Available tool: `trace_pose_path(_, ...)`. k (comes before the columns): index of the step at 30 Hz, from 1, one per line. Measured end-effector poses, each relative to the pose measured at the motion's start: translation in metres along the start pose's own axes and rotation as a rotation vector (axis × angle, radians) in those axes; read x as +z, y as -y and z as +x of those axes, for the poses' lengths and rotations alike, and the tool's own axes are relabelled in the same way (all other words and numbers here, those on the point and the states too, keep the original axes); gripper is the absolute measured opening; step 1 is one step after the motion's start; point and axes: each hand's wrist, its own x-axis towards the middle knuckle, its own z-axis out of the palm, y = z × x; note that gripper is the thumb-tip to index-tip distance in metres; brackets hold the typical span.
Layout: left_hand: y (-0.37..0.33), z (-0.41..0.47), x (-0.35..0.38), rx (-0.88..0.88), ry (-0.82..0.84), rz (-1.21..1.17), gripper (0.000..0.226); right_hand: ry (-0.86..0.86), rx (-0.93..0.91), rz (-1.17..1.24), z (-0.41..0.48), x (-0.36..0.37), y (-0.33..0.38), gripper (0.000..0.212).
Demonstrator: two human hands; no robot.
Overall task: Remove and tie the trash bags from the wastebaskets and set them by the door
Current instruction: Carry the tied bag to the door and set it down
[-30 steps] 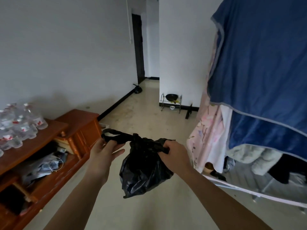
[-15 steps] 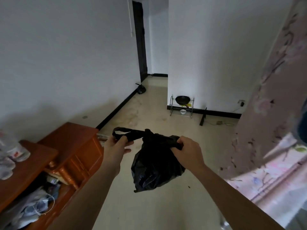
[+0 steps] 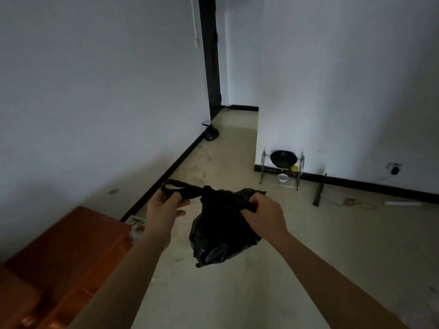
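Note:
A small black trash bag [image 3: 222,236] hangs in the air in front of me, knotted at its top. My left hand [image 3: 164,208] grips the bag's left handle loop, which sticks out to the left. My right hand [image 3: 264,216] is closed on the bag's right handle. A second black tied trash bag [image 3: 211,133] lies on the floor by the left wall, just before the dark door frame [image 3: 211,58] at the end of the room.
An orange-brown wooden cabinet [image 3: 64,264] stands at the lower left against the wall. A metal rack [image 3: 280,169] with a black pan stands at the white wall on the right. A dark stick, cables and a power strip [image 3: 402,203] lie along that wall.
The view has swung left and forward: the hanging blue blanket and floral cloth have left the frame, the water bottles too. Both hands still hold the bag, now nearer the rack and door.

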Motion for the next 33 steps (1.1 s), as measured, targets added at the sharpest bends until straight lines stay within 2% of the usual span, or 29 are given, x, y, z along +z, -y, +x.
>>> trace_pose_path(7,0.013,0.203,0.007,-0.009,-0.044,-0.057,0.020,0.032,-0.006,0.017,0.197,0.080,0.015,0.016)
trace_pose_path(13,0.010,0.406,0.026,-0.049,-0.003,-0.058,0.020,0.041,0.007,-0.010,0.367,0.155,0.025,0.018)
trace_pose_path(18,-0.026,0.555,0.076,-0.028,0.052,-0.043,0.019,-0.042,0.068,0.029,0.505,0.177,0.029,0.019)
trace_pose_path(24,-0.022,0.716,0.146,-0.076,0.128,-0.038,0.021,-0.051,0.120,0.031,0.659,0.224,-0.013,0.016)
trace_pose_path(29,-0.016,0.849,0.203,-0.120,0.116,-0.019,0.021,0.015,0.117,0.050,0.804,0.259,-0.051,0.016)
trace_pose_path(33,-0.035,0.958,0.244,-0.099,0.062,0.018,0.012,0.053,0.077,0.041,0.936,0.276,-0.059,0.016)
